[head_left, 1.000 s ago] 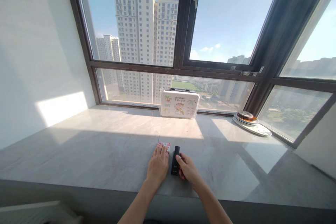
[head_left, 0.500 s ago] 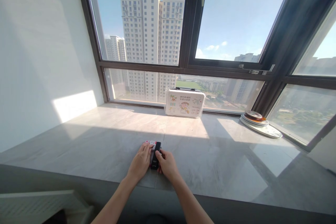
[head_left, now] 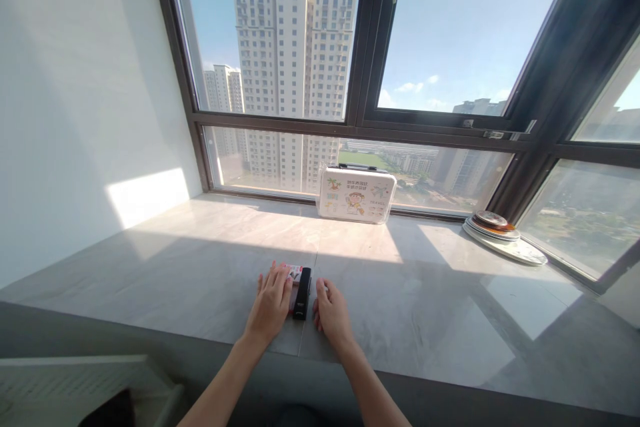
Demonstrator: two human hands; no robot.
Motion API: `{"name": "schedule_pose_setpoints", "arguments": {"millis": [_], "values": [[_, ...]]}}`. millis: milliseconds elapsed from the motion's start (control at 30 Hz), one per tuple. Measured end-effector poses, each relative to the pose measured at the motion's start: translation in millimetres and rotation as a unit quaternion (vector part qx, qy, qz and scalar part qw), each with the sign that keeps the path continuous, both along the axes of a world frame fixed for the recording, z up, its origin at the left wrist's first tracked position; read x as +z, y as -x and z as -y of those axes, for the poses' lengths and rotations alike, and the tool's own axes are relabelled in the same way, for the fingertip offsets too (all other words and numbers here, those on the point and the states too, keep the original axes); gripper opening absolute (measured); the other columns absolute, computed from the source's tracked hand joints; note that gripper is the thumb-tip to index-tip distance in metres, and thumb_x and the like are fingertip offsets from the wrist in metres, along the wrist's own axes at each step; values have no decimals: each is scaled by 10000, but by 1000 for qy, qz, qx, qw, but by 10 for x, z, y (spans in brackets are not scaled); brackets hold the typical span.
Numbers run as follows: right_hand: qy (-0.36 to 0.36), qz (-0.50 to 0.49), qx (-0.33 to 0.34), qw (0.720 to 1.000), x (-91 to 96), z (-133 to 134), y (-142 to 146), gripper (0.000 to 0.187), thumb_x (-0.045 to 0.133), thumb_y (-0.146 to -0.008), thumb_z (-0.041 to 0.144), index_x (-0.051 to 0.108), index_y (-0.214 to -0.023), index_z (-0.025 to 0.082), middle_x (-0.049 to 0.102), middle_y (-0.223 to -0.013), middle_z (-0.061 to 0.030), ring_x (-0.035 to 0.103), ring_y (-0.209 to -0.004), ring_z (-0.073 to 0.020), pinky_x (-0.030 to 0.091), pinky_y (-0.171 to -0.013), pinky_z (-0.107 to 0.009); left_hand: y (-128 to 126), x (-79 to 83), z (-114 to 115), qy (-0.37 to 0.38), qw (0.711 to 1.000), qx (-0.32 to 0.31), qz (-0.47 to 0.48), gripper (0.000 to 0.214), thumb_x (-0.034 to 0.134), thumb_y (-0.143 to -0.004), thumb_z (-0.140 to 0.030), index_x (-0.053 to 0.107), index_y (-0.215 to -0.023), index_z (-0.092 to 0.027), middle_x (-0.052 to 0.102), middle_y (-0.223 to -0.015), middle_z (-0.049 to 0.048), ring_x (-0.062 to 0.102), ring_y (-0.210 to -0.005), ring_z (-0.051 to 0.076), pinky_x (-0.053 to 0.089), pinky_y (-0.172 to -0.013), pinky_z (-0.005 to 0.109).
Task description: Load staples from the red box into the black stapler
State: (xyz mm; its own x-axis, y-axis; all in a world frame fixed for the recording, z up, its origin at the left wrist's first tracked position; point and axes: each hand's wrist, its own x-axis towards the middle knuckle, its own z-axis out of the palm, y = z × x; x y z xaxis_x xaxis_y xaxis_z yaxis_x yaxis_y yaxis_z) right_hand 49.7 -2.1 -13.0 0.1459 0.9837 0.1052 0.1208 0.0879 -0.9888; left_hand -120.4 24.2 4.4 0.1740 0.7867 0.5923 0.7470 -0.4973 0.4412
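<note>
A black stapler (head_left: 302, 295) lies lengthwise on the grey marble-patterned sill, against a small red, white and black printed box (head_left: 294, 273). My left hand (head_left: 270, 300) rests over the box from the left, its fingers stretched out and covering most of it. To the right of the stapler, a small gap away, is my right hand (head_left: 331, 313). Its fingers are curled in with the thumb over them, and whatever may be inside them is hidden.
A white cartoon-printed case (head_left: 356, 197) with a dark handle stands against the window. Stacked plates and lids (head_left: 495, 235) sit in the right corner. The sill's front edge (head_left: 200, 332) runs just before me, with a pale slatted object (head_left: 75, 380) below left.
My right hand has come off the stapler and moved a little to the right. My left hand's fingers have straightened over the box. The view has shifted slightly.
</note>
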Motion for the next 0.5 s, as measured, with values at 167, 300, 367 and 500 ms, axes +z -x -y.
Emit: {"name": "schedule_pose_setpoints", "arguments": {"millis": [167,300,367,500], "values": [[-45,67,-103,991,-60,121,-568,418,439,-955,475,622,-1203,193,649,-762,-22,613,-591,-176,507,-540,-272,-493,308,571,-54,994,-97,-7,431,330,-1022,-212,448,-1433,-260,490,-1479,92,386,-1428,249,314,-1189,504],[-82,217,-133,964,-41,222,-1054,393,446,-928,341,658,-1225,194,710,-1006,-82,664,-954,-227,516,-882,-338,-1083,185,645,40,979,-172,-98,459,352,-998,-224,445,-1447,-236,542,-1436,98,511,-1316,227,417,-1112,415],[-84,294,-141,942,-23,290,-1224,423,462,-911,311,659,-1269,203,686,-1178,-101,606,-1146,-245,454,-1013,-356,-1253,15,514,64,982,-121,-131,469,378,-988,-273,464,-1443,-196,482,-1502,118,405,-1415,272,330,-1172,483],[-67,387,-122,912,16,425,-1360,498,464,-903,273,593,-1382,229,607,-1360,-77,501,-1304,-238,387,-1101,-345,-1309,-272,250,73,985,-45,-152,529,373,-992,-375,436,-1477,-172,388,-1576,130,286,-1484,306,225,-1208,540]]}}
